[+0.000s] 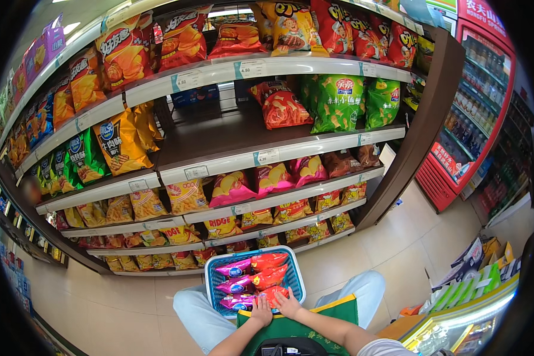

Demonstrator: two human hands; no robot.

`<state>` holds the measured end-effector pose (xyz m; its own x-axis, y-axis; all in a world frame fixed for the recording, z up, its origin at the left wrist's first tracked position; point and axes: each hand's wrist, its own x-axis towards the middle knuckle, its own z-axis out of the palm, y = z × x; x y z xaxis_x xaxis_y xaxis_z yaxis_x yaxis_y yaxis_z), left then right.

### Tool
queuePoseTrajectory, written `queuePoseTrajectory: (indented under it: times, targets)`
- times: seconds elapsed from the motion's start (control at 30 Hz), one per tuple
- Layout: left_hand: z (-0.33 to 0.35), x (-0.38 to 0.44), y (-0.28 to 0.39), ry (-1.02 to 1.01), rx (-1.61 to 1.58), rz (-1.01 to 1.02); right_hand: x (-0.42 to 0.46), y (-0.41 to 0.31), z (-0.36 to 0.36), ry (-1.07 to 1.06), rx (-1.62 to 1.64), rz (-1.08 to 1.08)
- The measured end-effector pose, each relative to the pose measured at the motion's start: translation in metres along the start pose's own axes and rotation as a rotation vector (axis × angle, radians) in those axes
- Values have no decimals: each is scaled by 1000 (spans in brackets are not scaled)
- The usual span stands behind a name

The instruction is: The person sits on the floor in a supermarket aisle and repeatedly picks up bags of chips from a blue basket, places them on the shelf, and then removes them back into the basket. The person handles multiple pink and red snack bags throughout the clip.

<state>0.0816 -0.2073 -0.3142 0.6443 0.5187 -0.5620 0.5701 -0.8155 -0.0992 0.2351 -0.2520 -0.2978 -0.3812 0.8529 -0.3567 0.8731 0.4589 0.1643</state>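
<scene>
A blue-and-white plastic basket [299, 280] stands on the floor tiles between my knees. Inside, three purple snack bags [234, 284] form the left column and red snack bags [268, 278] the right one. My left hand [262, 313] is at the lower left edge of the nearest red snack bag [273, 294]. At that bag's right side is my right hand [287, 305], fingers spread. Together the hands hold this bag low in the basket; my fingers partly cover it. A green apron [338, 318] with yellow trim lies over my lap.
A dark-framed shelf unit [213, 131] rises before me, stocked with chip bags. On its middle shelf lie a red bag [285, 107] and green bags [340, 104]. A red drinks fridge [442, 178] stands right. Packaged goods [463, 285] and a lit glass case [467, 331] are lower right.
</scene>
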Motion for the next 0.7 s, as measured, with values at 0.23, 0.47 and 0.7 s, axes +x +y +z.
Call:
queuePoseTrajectory:
  times: [0.23, 0.47, 0.7]
  targets:
    - [-45, 11, -16, -315, -325, 29, -11, 5, 8, 355, 61, 30]
    - [-47, 8, 8, -228, -272, -100, -5, -1, 13, 255, -6, 91]
    - [-112, 23, -34, -350, -418, 291, -19, 48, -69, -25, 831, 126]
